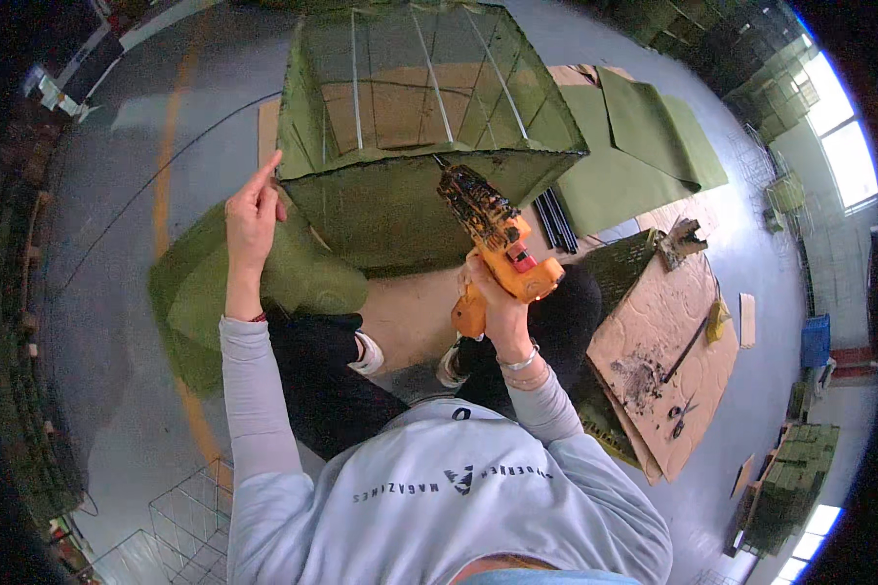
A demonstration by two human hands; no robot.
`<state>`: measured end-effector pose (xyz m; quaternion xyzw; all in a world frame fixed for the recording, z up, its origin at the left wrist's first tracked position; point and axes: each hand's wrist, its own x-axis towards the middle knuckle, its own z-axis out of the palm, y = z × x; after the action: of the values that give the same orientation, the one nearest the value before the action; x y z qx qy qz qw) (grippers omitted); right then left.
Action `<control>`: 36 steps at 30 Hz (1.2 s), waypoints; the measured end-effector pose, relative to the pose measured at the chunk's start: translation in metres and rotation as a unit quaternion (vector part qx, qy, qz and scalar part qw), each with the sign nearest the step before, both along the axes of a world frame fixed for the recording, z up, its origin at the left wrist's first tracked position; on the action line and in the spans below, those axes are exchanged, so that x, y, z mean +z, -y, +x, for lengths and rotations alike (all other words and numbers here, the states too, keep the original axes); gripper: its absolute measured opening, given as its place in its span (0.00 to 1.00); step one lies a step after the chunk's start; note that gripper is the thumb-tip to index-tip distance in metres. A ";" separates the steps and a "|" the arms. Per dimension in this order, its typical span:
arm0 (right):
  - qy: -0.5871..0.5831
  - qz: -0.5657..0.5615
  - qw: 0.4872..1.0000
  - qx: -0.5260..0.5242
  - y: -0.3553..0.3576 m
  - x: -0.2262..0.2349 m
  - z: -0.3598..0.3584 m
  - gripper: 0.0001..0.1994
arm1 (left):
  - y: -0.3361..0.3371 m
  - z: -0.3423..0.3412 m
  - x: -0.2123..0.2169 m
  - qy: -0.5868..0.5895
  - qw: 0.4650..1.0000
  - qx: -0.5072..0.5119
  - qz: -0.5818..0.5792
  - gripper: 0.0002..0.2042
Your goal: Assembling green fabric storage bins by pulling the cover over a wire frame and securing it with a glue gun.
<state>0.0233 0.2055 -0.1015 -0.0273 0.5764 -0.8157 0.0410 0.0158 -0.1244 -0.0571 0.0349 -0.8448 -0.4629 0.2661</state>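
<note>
My right hand is wrapped round the grip of an orange glue gun with a red part on its side. Black residue crusts its front end, and the thin tip meets the near top edge of a green fabric-covered frame box. Dark seams run along the box's edges, and pale metal rods cross its open top. My left hand holds nothing; its index finger stretches to the box's near left corner while the other fingers curl loosely. Whether that fingertip touches the fabric, I cannot tell.
Green fabric sheets lie beyond the box, with more cloth by my left knee. Black bars rest beside the box. To my right, stained cardboard bears scissors and black scraps. Wire frames stand at lower left.
</note>
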 end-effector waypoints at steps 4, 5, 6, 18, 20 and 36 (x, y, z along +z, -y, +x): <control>0.018 -0.042 0.999 0.025 0.005 0.009 0.003 0.10 | 0.002 0.000 -0.003 -0.009 1.000 -0.010 0.008 0.20; 0.013 -0.024 0.999 0.022 0.006 0.005 0.002 0.10 | 0.001 -0.001 -0.003 -0.009 1.000 -0.008 0.007 0.20; 0.009 -0.006 1.000 0.019 0.007 0.003 0.002 0.10 | 0.001 -0.002 -0.003 -0.008 1.000 -0.008 0.006 0.20; -0.013 -0.041 0.998 -0.039 -0.017 -0.011 -0.005 0.13 | 0.004 0.003 -0.002 0.002 1.000 0.007 -0.005 0.20; 0.011 -0.016 0.998 -0.058 -0.023 0.004 -0.003 0.12 | 0.005 0.002 -0.001 0.004 1.000 0.011 -0.009 0.21; -0.254 0.013 0.936 -0.242 -0.235 0.064 -0.079 0.15 | 0.006 -0.003 0.003 0.015 0.998 0.041 -0.050 0.20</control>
<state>-0.0560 0.4404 -0.0373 -0.0930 0.5675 -0.7592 -0.3048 0.0126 -0.1302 -0.0542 0.0628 -0.8687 -0.4079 0.2738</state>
